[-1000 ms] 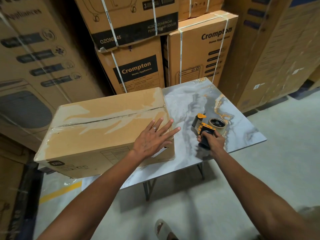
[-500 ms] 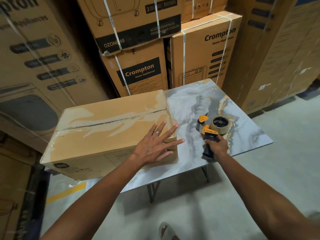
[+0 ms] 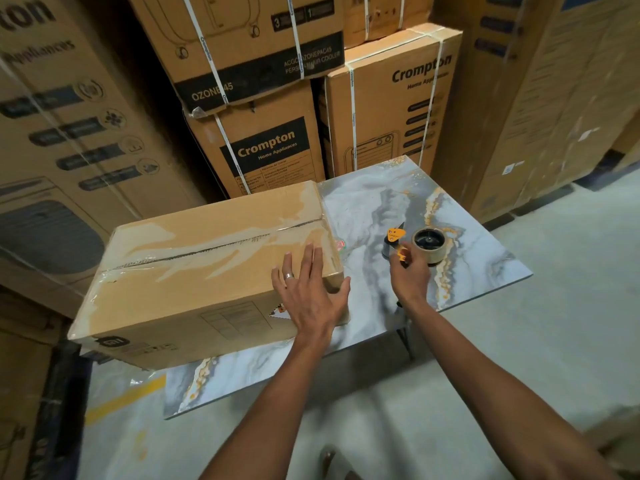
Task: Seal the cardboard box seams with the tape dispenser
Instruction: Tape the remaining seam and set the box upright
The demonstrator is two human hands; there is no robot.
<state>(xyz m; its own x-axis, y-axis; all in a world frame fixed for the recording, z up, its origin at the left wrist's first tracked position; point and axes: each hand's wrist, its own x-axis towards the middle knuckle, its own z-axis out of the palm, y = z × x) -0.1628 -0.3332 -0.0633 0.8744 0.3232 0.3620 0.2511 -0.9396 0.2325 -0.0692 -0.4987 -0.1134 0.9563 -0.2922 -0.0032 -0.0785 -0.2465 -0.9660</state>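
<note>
A brown cardboard box point(image 3: 194, 271) lies on the left half of the marble-patterned table point(image 3: 374, 209), overhanging the table's left edge. Clear tape runs along its top centre seam. My left hand point(image 3: 308, 296) rests flat with spread fingers on the box's near right corner, a ring on one finger. To the right, my right hand point(image 3: 410, 275) grips the handle of the orange and black tape dispenser point(image 3: 396, 237), which stands on the table with its tape roll point(image 3: 429, 244) on the right side. The handle is hidden inside my fist.
Tall stacks of strapped appliance cartons point(image 3: 270, 147) wall in the table at the back, left and right. Grey concrete floor point(image 3: 540, 341) lies to the right and in front, with a yellow line point(image 3: 124, 400) at the lower left. Metal table legs point(image 3: 405, 337) show below the top.
My left hand slid from the box's front face up onto its near right corner. My right hand shifted on the dispenser, which now stands more upright. The camera moved closer.
</note>
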